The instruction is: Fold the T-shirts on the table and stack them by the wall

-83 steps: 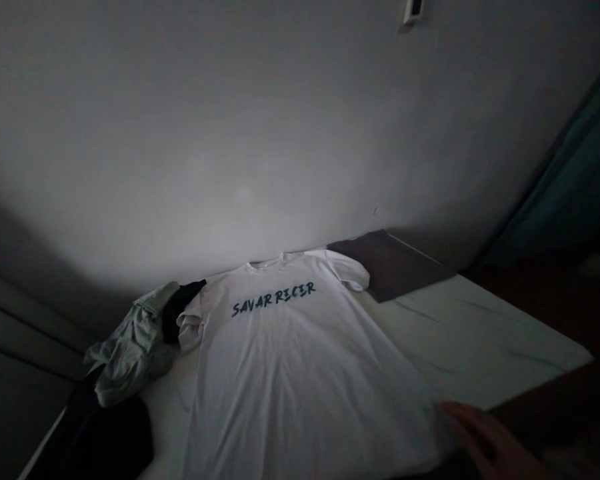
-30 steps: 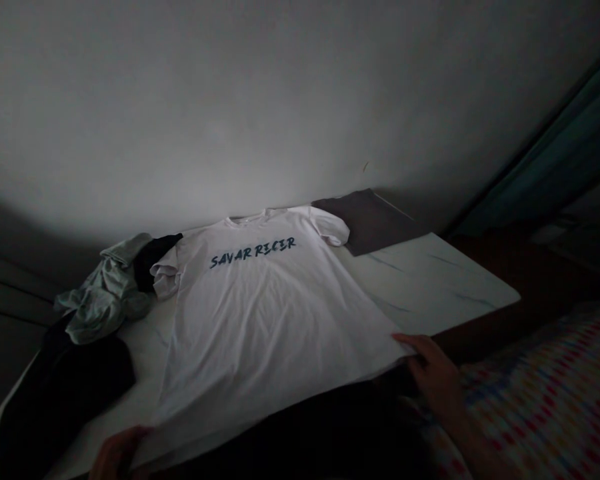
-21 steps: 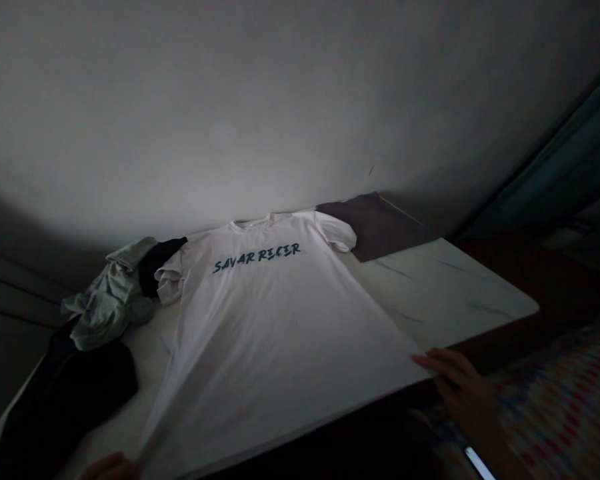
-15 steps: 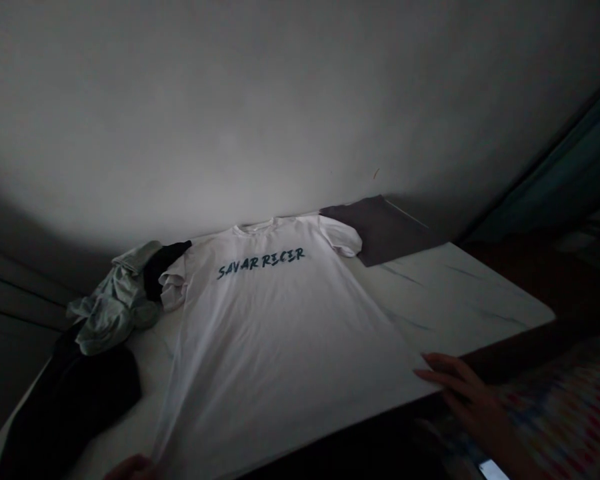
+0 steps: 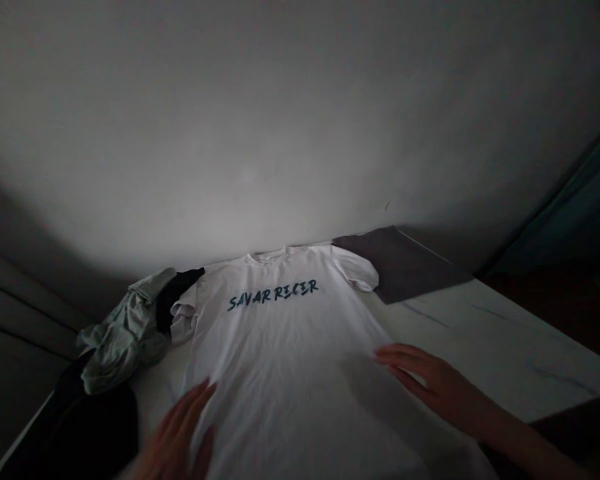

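A white T-shirt [image 5: 290, 360] with dark lettering across its chest lies spread face up on a table, its collar toward the wall. Over its left edge is my left hand [image 5: 180, 427], open with the fingers stretched forward. My right hand [image 5: 420, 373] is at the right edge of the shirt, also open, fingers extended and pointing left. Whether either palm touches the cloth I cannot tell. Neither hand grips anything. The shirt's lower hem is out of view.
Crumpled pale green clothing [image 5: 115, 347] and a black garment [image 5: 90, 427] lie on the table's left side. A folded dark grey cloth [image 5: 405, 263] lies at the back right, partly under the sleeve. The marble-patterned table [image 5: 500, 333] meets the wall [image 5: 260, 133].
Both hands have left the shirt's lower corners and moved up along its sides, fingers now stretched. The view has tilted up a little, so the shirt sits lower in the picture.
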`<action>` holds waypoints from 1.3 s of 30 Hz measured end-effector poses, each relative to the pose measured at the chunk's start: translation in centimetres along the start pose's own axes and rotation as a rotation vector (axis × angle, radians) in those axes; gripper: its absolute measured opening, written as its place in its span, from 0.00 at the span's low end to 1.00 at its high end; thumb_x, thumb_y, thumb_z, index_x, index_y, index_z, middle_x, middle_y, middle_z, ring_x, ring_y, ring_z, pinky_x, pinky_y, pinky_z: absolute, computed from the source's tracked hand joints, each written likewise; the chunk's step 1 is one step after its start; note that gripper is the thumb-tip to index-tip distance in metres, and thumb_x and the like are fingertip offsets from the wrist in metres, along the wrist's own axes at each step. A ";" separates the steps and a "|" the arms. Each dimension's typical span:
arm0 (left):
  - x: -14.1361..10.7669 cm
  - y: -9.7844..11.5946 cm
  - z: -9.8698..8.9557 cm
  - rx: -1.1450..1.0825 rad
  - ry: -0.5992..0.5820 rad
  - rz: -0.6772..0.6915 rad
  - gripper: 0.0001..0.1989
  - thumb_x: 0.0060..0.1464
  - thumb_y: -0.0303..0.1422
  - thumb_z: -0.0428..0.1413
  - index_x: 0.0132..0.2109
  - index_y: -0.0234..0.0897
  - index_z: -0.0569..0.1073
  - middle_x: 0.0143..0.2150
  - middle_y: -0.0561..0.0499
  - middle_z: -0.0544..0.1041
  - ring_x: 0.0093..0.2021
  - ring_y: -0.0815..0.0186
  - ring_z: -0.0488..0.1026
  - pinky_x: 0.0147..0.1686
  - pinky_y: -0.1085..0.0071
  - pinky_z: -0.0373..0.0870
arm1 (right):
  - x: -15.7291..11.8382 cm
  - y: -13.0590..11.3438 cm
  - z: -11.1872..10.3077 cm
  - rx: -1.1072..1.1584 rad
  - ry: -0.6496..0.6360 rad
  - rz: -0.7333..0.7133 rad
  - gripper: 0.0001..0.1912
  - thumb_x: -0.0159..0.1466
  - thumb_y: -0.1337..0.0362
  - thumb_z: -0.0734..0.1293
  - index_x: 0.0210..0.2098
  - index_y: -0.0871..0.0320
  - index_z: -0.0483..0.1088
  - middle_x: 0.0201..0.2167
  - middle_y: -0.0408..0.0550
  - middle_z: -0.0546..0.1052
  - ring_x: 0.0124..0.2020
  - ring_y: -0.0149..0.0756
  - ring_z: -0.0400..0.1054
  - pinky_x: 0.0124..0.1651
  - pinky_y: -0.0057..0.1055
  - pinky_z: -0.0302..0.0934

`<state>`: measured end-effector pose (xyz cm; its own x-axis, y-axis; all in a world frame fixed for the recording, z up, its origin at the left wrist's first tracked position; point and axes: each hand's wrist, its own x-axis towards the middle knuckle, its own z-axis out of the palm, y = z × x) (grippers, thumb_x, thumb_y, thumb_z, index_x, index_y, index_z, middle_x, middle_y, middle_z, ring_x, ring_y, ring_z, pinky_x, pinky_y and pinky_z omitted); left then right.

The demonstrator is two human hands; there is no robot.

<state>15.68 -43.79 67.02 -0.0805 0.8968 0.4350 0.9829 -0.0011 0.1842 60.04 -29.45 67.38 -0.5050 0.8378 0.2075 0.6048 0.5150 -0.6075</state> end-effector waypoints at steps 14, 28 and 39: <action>7.4 -11.1 0.4 0.599 -0.276 -0.207 0.23 0.60 0.28 0.42 0.56 0.39 0.75 0.56 0.40 0.76 0.54 0.50 0.74 0.47 0.53 0.73 | 11.9 7.1 6.6 -0.352 0.022 -0.112 0.32 0.66 0.48 0.59 0.62 0.63 0.65 0.65 0.62 0.61 0.67 0.53 0.54 0.64 0.52 0.54; 28.3 10.6 10.8 -0.067 -0.401 0.280 0.14 0.61 0.33 0.51 0.53 0.40 0.74 0.51 0.47 0.79 0.53 0.58 0.74 0.56 0.59 0.68 | 25.4 13.2 -6.6 0.121 0.080 0.435 0.06 0.52 0.71 0.71 0.19 0.63 0.73 0.19 0.48 0.75 0.24 0.36 0.69 0.30 0.30 0.59; 44.4 27.2 19.8 -0.194 -0.611 0.638 0.15 0.64 0.34 0.47 0.48 0.37 0.76 0.48 0.48 0.80 0.48 0.64 0.75 0.49 0.71 0.69 | 24.0 10.7 -1.9 0.136 0.076 0.033 0.34 0.52 0.71 0.70 0.59 0.61 0.65 0.58 0.58 0.70 0.55 0.48 0.67 0.56 0.41 0.62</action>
<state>42.12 4.72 73.88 0.6264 0.7790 -0.0284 0.7612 -0.6034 0.2379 55.59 -3.51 67.26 -0.4346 0.8680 0.2401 0.5285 0.4617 -0.7124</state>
